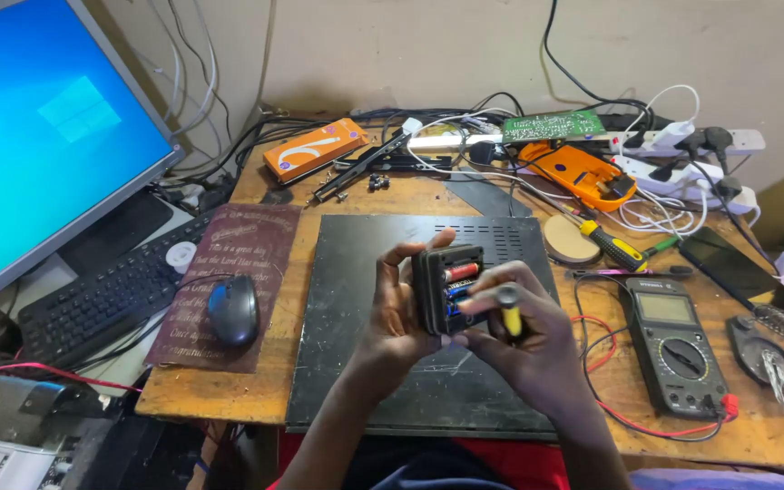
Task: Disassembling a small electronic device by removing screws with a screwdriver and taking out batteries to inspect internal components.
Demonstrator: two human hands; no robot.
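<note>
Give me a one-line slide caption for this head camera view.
Left hand holds a black battery box while right hand works a yellow screwdriver over a cluttered workbench.

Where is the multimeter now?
In the head view, the multimeter lies on the table, right of the right hand, beside the black metal plate.

We see a small black battery holder, box-shaped, held upright above the flat black metal panel, its open face turned toward us. Inside it we can make out a red cell above a blue one, lying crosswise. A yellow-handled tool with a dark rounded cap stands just right of the holder, its tip hidden, also over the panel.
</note>
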